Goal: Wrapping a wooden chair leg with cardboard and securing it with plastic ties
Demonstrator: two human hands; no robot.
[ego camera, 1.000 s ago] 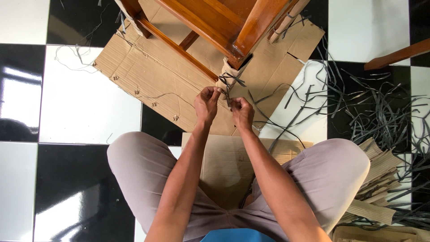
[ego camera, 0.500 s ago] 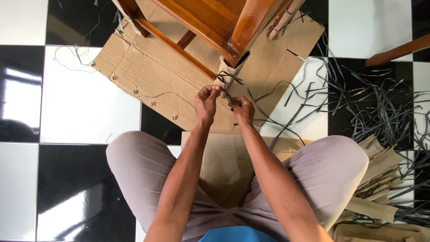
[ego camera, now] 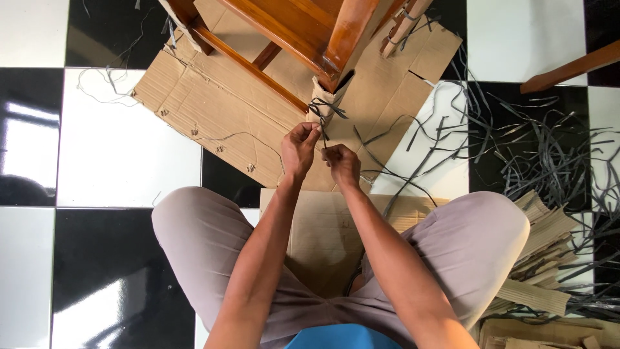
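- The floor (ego camera: 123,142) is showing black and white tiles, with a flat cardboard sheet (ego camera: 213,103) lying on it.
- A wooden chair (ego camera: 290,32) is standing on the sheet; its near leg (ego camera: 342,39) is wearing a cardboard wrap (ego camera: 323,106) at the foot.
- A dark strap (ego camera: 324,111) is sitting knotted around the wrap, with its ends running down to both hands.
- The left hand (ego camera: 298,152) is gripping one strap end just below the wrap, fingers clamped together on it.
- The right hand (ego camera: 342,165) is sitting just beside the left, fingers pinched on the other strap end.
- A second cardboard piece (ego camera: 323,232) is lying between the knees.
- Loose strap offcuts (ego camera: 542,155) are lying scattered at the right.
- Folded cardboard strips (ego camera: 542,258) are lying stacked by the right knee.
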